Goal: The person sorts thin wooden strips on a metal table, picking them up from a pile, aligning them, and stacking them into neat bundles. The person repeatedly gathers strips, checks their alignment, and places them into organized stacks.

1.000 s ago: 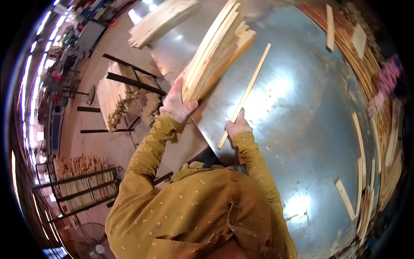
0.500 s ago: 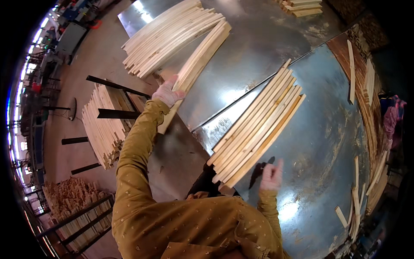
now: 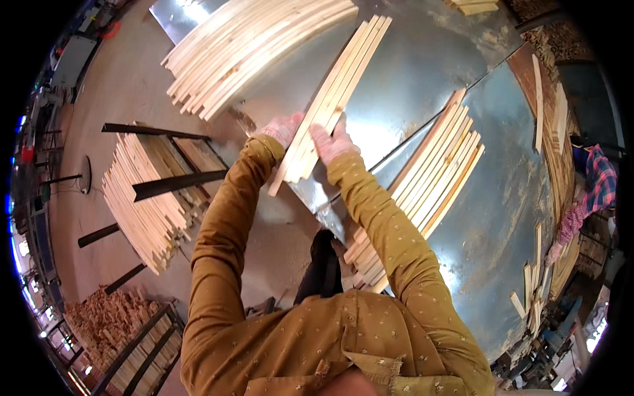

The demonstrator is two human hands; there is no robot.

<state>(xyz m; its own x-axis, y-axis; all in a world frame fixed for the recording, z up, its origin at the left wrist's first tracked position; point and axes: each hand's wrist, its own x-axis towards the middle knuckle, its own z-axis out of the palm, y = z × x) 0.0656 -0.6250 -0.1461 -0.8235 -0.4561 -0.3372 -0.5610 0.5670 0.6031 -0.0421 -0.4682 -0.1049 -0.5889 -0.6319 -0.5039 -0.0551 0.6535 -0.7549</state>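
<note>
A small bundle of pale wooden strips (image 3: 345, 74) lies slantwise over the metal tabletop, its near end sticking out past the edge. My left hand (image 3: 284, 130) grips the bundle's left side near that end, its fingers partly hidden by the wood. On the opposite side my right hand (image 3: 332, 140) is closed against the strips, thumb side toward them. To the left lies a wide row of similar strips (image 3: 257, 53), apart from the bundle. Another row of strips (image 3: 432, 178) rests on the right, partly covered by my right forearm.
A seam divides the metal table (image 3: 489, 218). Left of it, a rack with dark metal posts (image 3: 178, 185) holds stacked strips (image 3: 142, 198). A crate of short wood pieces (image 3: 125, 330) stands lower left. At the far right is another person's checked sleeve (image 3: 598, 178) near loose offcuts (image 3: 528, 284).
My right hand has come up from beside the right-hand row to the bundle. The bundle now shows several strips fanned side by side, held from both sides.
</note>
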